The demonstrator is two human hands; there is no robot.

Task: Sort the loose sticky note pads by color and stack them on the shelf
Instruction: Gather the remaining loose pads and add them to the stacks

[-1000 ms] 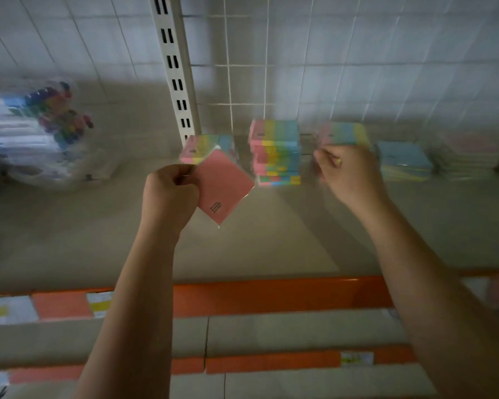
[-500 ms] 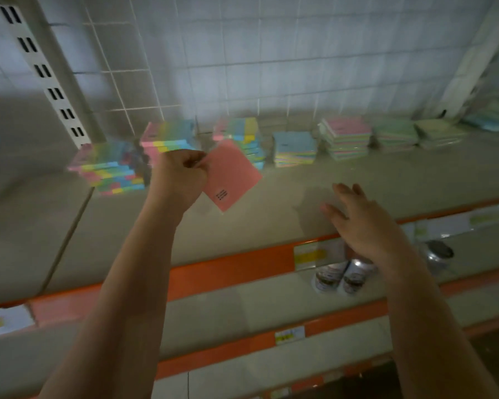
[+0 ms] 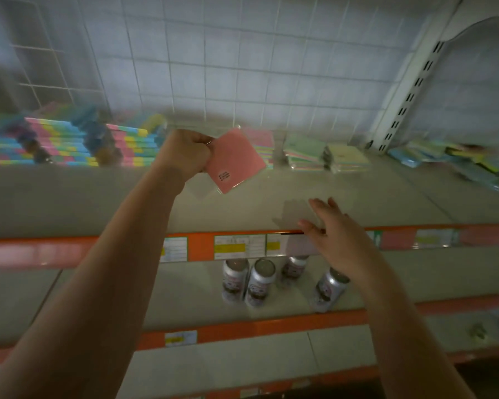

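The left hand (image 3: 186,156) pinched a pink pad (image 3: 234,161) by one corner, fingers closed on it, holding it tilted in the air above the shelf (image 3: 98,203), in front of the stacks at the back. The right hand (image 3: 333,234) hovered open and empty, fingers spread over the shelf's front edge. The pad looked light and fairly stiff; its clear wrap was probably slick, so a flat grip across two edges would likely hold better than a corner pinch. Motion blur smeared the striped stacks (image 3: 61,142) on the left and the pale stacks (image 3: 326,155) behind the pad. The pad hid part of one stack, whose top color could not be read.
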